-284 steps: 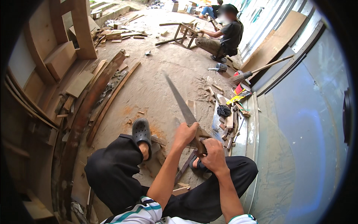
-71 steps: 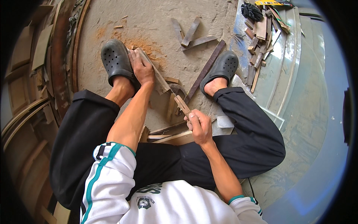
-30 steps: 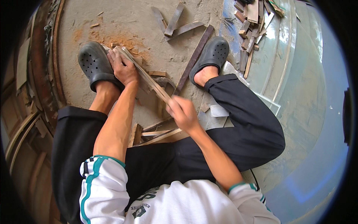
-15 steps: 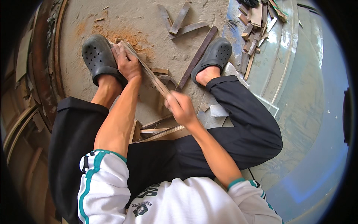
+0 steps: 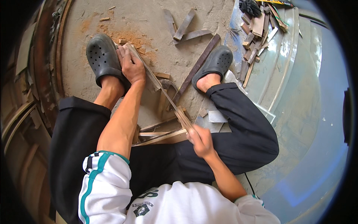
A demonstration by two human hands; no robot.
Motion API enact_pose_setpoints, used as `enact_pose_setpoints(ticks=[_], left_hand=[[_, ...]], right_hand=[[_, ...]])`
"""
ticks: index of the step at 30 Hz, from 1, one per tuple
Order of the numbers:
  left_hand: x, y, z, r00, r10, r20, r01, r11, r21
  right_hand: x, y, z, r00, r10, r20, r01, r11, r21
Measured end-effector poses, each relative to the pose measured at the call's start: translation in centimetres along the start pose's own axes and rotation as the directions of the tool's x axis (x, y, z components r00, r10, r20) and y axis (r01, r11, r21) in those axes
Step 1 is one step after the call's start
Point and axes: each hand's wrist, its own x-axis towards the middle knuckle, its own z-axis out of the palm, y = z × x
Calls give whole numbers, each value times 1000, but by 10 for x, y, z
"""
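My left hand (image 5: 132,66) presses against a narrow wooden strip (image 5: 149,72) beside my left shoe (image 5: 102,56), its fingers bent over the far end. Thumb and palm are partly hidden. My right hand (image 5: 201,141), somewhat blurred, is closed around the near end of a long thin tool (image 5: 182,118). That tool is wood-coloured near my fist and narrows to a thin, greyish length that meets the strip; its exact kind does not show. Under the strip lie a small wood block (image 5: 162,75) and a dark curved piece (image 5: 168,86).
Orange sawdust (image 5: 130,39) lies past my left shoe. A dark wooden bar (image 5: 197,67) leans toward my right shoe (image 5: 216,63). Several grey wood pieces (image 5: 185,24) rest beyond. A scrap pile (image 5: 255,37) stands by glass sheets (image 5: 294,74) at right; frames (image 5: 37,71) line the left.
My right hand has drawn back toward me and to the right with the tool, showing more of its thin length. My left hand stays on the strip.
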Motion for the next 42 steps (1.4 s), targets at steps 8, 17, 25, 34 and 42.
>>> enact_pose_setpoints(ticks=[8, 17, 25, 34, 42], left_hand=[[-4, 0, 0, 1000, -11, 22, 11, 1000, -12], [-4, 8, -1, 999, -26, 19, 27, 999, -32], [-4, 3, -1, 1000, 18, -1, -18, 1000, 0], [0, 0, 0, 999, 13, 29, -14, 999, 45], [1, 11, -7, 995, -66, 80, 62, 996, 57]], right_hand=[[113, 6, 43, 982, -186, -25, 186, 982, 5], [93, 11, 42, 976, -216, -31, 217, 975, 44], [15, -3, 0, 998, 68, 9, -68, 997, 21], [36, -21, 9, 980, 189, -61, -189, 982, 2], [-2, -42, -2, 985, 81, -151, -112, 971, -211]])
